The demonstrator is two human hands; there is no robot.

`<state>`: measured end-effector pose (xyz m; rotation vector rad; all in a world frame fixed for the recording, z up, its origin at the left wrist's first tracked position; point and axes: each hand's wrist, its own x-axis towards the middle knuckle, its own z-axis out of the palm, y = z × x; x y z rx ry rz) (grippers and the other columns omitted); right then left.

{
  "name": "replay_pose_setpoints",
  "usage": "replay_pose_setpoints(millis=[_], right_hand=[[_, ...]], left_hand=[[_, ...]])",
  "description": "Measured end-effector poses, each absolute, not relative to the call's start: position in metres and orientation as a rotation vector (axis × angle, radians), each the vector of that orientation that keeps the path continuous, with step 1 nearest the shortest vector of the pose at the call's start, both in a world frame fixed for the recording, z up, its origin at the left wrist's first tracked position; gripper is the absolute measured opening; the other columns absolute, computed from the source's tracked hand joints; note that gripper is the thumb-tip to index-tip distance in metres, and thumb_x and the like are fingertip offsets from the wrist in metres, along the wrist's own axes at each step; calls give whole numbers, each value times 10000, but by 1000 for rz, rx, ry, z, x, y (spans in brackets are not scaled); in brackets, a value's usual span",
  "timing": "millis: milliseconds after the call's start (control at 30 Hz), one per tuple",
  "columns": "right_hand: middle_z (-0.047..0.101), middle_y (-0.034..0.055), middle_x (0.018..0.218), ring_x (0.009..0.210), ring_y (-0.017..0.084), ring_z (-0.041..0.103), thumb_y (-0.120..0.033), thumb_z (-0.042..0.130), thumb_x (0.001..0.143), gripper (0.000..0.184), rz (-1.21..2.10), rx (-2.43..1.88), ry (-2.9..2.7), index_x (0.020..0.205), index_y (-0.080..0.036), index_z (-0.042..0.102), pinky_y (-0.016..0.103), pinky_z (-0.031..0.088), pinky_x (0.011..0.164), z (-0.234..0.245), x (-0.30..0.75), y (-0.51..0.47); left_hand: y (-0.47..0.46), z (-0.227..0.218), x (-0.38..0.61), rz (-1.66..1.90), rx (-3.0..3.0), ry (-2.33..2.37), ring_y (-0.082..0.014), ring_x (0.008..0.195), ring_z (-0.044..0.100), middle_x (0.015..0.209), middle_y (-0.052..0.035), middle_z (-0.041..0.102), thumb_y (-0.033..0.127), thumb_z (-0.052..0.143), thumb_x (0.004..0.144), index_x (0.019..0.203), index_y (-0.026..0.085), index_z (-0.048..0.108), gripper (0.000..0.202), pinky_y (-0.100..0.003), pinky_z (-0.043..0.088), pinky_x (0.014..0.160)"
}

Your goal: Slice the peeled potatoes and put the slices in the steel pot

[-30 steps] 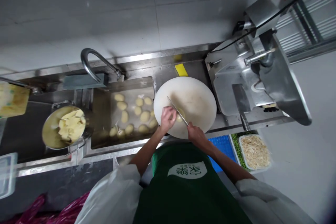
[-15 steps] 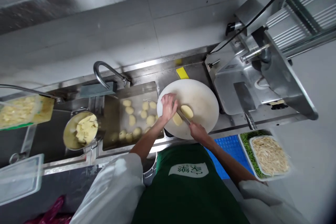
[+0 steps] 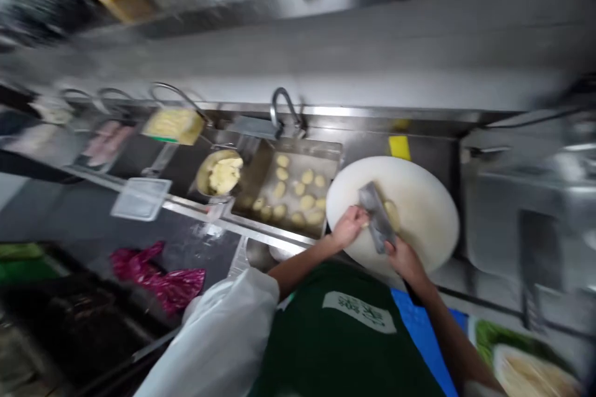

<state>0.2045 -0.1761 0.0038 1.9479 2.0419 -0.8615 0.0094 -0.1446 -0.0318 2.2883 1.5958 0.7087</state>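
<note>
Gripping cleaver (image 3: 378, 218): right hand (image 3: 406, 258), fingers wrapped | left hand (image 3: 349, 227): fingers curled beside blade, contents unclear

Left of the curved faucet (image 3: 274, 110) you have a grey block (image 3: 254, 126) close by; farther left and nearer you, a clear plastic lid (image 3: 141, 198) and, nearer still, a crumpled magenta bag (image 3: 161, 276). Right of that faucet your bench (image 3: 367, 141) carries a yellow pad (image 3: 399, 147); farther right and much nearer you are green vegetables (image 3: 501, 338), blurred.

Metal counter (image 3: 365, 144); round white cutting board (image 3: 426, 217) and yellow block (image 3: 399, 147) atop
</note>
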Motion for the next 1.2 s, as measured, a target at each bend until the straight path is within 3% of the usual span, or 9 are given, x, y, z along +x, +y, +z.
replay_pose_setpoints(millis=[133, 333, 700, 1000, 1200], right_hand=[[683, 124, 939, 854, 177, 636, -284, 285, 978, 316, -831, 1948, 1937, 1090, -121, 532, 255, 373, 719, 34, 184, -189], [677, 127, 914, 859, 212, 651, -278, 230, 987, 306, -868, 1933, 1810, 1127, -130, 457, 275, 369, 697, 42, 178, -211], [657, 79, 777, 733, 218, 651, -244, 232, 977, 243, -878, 1886, 1771, 1075, -155, 435, 276, 301, 603, 63, 199, -265], [653, 110, 830, 790, 210, 644, -203, 291, 959, 187, -920, 1829, 1728, 1066, -139, 432, 273, 299, 615, 49, 195, -248], [655, 85, 766, 726, 225, 652, -259, 254, 977, 193, -875, 1824, 1804, 1019, -162, 415, 279, 229, 554, 53, 203, -257]], left_hand=[[-157, -41, -2, 821, 2206, 1255, -232, 1039, 517, 1111, -90, 472, 387, 657, 825, 1162, 218, 553, 391, -409, 527, 883], [-150, -48, -9, 830, 2199, 1197, -187, 1022, 508, 1109, -77, 492, 283, 480, 941, 1115, 230, 594, 214, -357, 487, 908], [-133, -50, -11, 640, 2397, 1066, -223, 1029, 435, 1094, -118, 475, 271, 411, 959, 1215, 175, 562, 312, -414, 427, 928], [-135, -61, -11, 739, 2345, 1071, -221, 1034, 414, 1090, -118, 465, 292, 412, 961, 1190, 179, 579, 305, -405, 444, 913], [-138, -66, -10, 793, 2331, 1118, -206, 996, 421, 1091, -108, 468, 283, 438, 954, 1152, 184, 594, 271, -382, 445, 903]])
